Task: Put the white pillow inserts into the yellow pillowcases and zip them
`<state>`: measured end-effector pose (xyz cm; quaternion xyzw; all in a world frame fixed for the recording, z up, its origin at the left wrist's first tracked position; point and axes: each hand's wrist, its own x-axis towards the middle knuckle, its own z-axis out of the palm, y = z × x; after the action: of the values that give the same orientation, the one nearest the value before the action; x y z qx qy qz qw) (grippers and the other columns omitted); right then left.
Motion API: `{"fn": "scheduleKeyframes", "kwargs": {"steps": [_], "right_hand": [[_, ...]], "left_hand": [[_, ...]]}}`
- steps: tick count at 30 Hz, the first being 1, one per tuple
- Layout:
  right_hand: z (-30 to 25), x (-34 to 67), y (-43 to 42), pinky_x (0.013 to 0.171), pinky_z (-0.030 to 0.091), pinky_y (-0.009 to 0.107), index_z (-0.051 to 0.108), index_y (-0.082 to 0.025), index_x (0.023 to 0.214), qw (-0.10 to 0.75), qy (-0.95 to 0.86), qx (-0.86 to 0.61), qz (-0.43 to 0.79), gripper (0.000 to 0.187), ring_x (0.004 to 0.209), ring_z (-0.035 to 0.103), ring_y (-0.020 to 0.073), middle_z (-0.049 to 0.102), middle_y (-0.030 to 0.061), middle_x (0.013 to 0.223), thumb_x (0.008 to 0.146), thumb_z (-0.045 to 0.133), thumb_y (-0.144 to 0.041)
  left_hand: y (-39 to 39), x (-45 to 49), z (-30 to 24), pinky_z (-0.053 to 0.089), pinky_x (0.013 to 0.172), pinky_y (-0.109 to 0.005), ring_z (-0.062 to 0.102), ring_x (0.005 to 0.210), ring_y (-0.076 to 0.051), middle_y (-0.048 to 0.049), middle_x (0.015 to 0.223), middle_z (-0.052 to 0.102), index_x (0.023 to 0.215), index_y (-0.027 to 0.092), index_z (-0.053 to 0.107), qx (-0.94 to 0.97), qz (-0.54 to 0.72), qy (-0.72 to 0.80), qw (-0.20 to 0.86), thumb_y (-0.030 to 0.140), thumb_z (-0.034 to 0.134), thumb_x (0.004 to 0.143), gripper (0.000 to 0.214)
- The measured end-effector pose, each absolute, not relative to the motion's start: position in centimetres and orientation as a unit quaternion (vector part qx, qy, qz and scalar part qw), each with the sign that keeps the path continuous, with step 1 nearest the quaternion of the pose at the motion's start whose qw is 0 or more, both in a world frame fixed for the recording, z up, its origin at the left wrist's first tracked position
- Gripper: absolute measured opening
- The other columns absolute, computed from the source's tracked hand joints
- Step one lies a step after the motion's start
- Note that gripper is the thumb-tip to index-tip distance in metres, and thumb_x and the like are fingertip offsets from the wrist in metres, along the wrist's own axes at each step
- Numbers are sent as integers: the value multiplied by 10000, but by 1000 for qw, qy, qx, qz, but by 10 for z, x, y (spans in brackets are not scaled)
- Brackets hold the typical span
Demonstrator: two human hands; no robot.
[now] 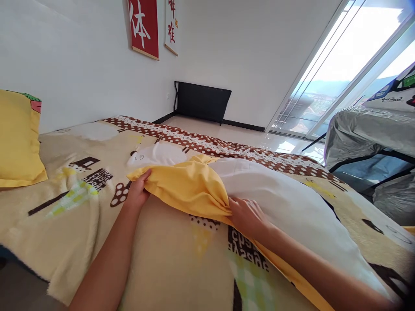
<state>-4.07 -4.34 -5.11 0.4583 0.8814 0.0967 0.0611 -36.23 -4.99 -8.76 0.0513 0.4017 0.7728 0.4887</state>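
A yellow pillowcase (pixel 184 185) lies bunched across the middle of the bed. Its left corner is pinched in my left hand (pixel 139 189), thumb on top. My right hand (pixel 248 216) grips the cloth's right edge, fingers curled and partly hidden in the fold. Against that edge lies a plump white pillow (pixel 285 203), stretching to the right behind my right forearm. A strip of yellow cloth runs below that forearm toward the bottom of the view. How far the pillow reaches inside the case is hidden by the cloth.
A patterned beige blanket (pixel 175 259) covers the bed. Another yellow pillow (pixel 19 138) stands at the left. A black panel (pixel 202 101) leans by the far wall. Plastic-wrapped items (pixel 366 134) sit on a dark frame at right, near the window (pixel 324 65).
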Motion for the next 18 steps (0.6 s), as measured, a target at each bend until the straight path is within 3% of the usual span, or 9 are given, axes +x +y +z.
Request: {"fn": "scheduleKeyframes", "kwargs": {"steps": [3,5,8,12,16,18], "right_hand": [[-64,-46,-51,543,373,274,603,-131,994,64,893,414,164,229,809,633,233,613,135,1055,786,510,-105],[-71,-47,-51,543,371,268,609,-123,992,78,900,390,179,283,785,629,213,609,141,1054,775,458,-21],[-71,-43,-44,572,376,250,622,-141,918,57,906,404,113,292,740,624,182,637,108,999,751,431,2],[-37,-27,-27,595,391,236,609,-162,734,-27,898,433,-68,96,715,598,186,660,48,779,737,513,-157],[-2,-10,-29,585,419,256,626,-147,763,-126,849,472,-200,261,692,579,208,650,33,716,745,561,-399],[-8,-12,-42,581,434,248,640,-144,809,-112,832,462,-287,324,694,580,199,656,20,750,731,584,-454]], "left_hand": [[-49,-363,-90,574,745,-235,689,765,-152,-81,880,704,989,102,638,56,774,398,489,75,596,810,186],[-49,-364,-92,575,743,-238,689,764,-153,-81,885,705,1001,107,640,57,775,396,490,68,597,805,204],[-48,-365,-93,580,733,-254,689,761,-162,-86,881,706,1025,108,633,52,775,394,491,69,591,806,227],[-49,-365,-90,586,722,-270,690,762,-174,-88,839,705,1014,104,625,42,769,392,503,93,556,835,192],[-50,-362,-84,590,723,-274,689,762,-177,-89,839,704,925,109,643,63,756,376,532,99,547,839,129],[-51,-361,-82,591,723,-276,688,753,-178,-87,827,704,892,108,646,72,752,377,536,98,542,840,117]]}}
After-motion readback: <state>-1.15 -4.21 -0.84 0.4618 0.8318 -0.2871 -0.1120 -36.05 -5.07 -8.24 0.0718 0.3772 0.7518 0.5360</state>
